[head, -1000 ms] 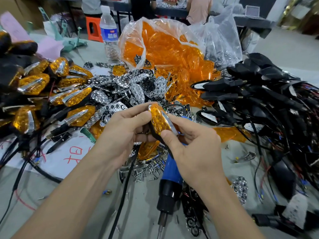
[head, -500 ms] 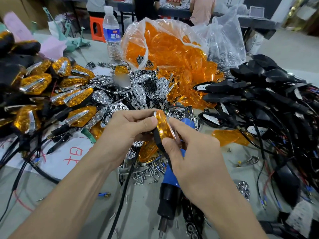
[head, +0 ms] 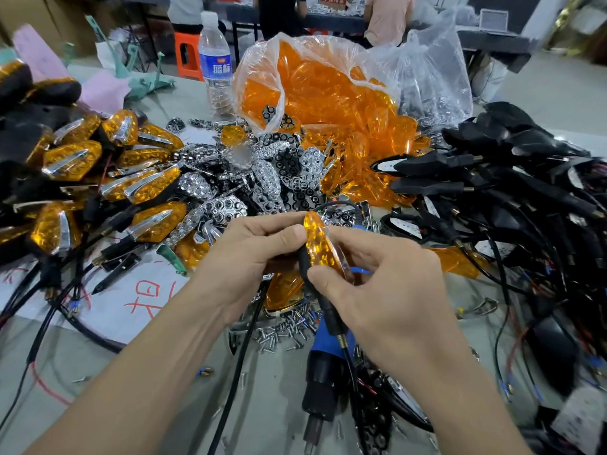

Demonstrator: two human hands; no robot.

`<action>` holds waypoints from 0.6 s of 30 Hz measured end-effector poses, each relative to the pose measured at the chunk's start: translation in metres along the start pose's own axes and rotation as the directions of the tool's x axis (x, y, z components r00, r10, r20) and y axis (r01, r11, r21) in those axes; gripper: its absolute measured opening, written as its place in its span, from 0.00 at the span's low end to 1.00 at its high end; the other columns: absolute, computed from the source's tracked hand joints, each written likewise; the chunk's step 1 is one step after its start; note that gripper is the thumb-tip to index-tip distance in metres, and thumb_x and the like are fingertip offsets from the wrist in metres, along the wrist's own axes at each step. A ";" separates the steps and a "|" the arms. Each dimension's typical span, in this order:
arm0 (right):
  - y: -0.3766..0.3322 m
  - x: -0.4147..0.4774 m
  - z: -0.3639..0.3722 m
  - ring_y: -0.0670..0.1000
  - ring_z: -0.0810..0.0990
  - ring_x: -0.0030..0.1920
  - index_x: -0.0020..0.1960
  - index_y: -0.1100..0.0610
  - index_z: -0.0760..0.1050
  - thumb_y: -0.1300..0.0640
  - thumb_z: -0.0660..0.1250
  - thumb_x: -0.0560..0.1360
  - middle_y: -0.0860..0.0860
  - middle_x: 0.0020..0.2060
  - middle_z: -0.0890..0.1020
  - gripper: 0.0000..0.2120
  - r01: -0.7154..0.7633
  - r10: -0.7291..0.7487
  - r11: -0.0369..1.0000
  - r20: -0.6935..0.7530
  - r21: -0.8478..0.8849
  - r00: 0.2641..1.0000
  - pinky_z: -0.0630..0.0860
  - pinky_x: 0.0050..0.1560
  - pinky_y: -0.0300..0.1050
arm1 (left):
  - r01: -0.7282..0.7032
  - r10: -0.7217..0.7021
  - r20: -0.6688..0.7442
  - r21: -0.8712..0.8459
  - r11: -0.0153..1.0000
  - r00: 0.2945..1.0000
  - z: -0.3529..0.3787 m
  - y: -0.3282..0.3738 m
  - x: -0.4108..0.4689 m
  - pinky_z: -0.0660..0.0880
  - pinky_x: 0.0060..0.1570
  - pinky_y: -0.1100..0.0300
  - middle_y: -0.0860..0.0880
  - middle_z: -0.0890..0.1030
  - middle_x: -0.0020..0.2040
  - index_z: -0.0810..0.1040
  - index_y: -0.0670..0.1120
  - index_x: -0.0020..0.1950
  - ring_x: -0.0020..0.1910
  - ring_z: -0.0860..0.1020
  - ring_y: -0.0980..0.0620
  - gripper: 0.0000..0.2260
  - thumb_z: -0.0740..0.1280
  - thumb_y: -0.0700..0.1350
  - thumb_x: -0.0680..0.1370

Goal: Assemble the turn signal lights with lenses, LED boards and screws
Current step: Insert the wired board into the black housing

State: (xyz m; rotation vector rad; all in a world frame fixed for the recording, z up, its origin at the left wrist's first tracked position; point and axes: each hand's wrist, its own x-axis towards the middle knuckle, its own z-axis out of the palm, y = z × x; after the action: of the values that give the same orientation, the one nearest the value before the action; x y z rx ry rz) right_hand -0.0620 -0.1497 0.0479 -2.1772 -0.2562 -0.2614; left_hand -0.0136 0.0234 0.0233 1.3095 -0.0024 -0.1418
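While both hands pinch it, left hand (head: 243, 257) and right hand (head: 387, 290) hold the turn signal light (head: 320, 247): light, stiff, slippery lens; grip the edges

1. The left forearm (head: 138, 366) comes in from the lower left and the right forearm (head: 466, 399) from the lower right, meeting at centre frame.
2. The left hand (head: 249, 257) has its fingers curled, with the thumb pressed against the turn signal light (head: 318, 246).
3. The right hand (head: 391, 290) pinches the same light between thumb and forefinger, its other fingers loosely curled.
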 end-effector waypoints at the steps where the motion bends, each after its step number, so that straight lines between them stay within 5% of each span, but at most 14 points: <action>1: 0.000 0.000 0.001 0.47 0.86 0.41 0.57 0.45 0.81 0.41 0.70 0.71 0.45 0.41 0.87 0.17 -0.010 0.010 1.000 -0.009 -0.024 1.000 0.84 0.45 0.54 | 0.006 -0.006 -0.002 -0.008 1.000 1.000 0.001 -0.001 0.001 0.81 0.41 0.61 0.44 0.88 0.48 0.87 0.44 0.55 0.45 0.84 0.50 0.21 0.75 0.49 0.65; 10: -0.007 -0.004 0.000 0.50 0.81 0.34 0.49 0.51 0.82 0.42 0.66 0.73 0.47 0.33 0.84 0.14 0.015 -0.020 0.992 -0.039 -0.123 0.999 0.80 0.39 0.52 | -0.009 0.010 0.032 -0.047 0.999 0.999 0.002 0.000 -0.001 0.82 0.44 0.61 0.42 0.88 0.48 0.88 0.43 0.55 0.45 0.86 0.49 0.20 0.76 0.47 0.65; 18: -0.010 0.002 0.001 0.52 0.84 0.36 0.51 0.54 0.82 0.44 0.66 0.72 0.50 0.36 0.85 0.16 -0.007 0.009 0.998 0.021 -0.058 1.000 0.82 0.39 0.55 | -0.038 0.041 0.062 -0.047 0.998 0.997 -0.001 0.003 -0.002 0.81 0.45 0.61 0.42 0.88 0.49 0.88 0.46 0.54 0.47 0.86 0.49 0.16 0.75 0.45 0.68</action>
State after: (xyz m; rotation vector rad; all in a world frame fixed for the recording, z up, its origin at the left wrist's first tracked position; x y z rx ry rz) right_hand -0.0630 -0.1434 0.0552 -2.2389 -0.2549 -0.2436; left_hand -0.0148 0.0251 0.0256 1.2582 -0.0786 -0.1487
